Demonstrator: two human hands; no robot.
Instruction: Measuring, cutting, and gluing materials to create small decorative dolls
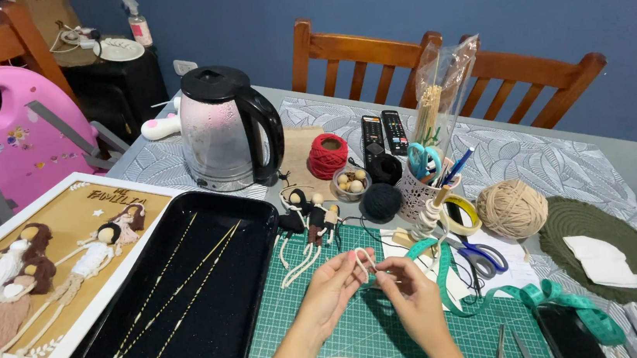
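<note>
Both hands meet over the cutting mat (364, 330), the left hand (329, 291) beside the right hand (411, 291), a loop of cord (363, 259) between them. Left of the mat lies a tray (253, 224); behind the tray stands a kettle (224, 130). A ball of twine (511, 209) sits right of the pen cup (421, 188)

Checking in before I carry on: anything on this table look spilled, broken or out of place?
Nothing spilled or broken. The one oddity is an electric kettle standing among the craft supplies, behind the black tray. Both hands, left and right, hold a cream cord loop.
</note>
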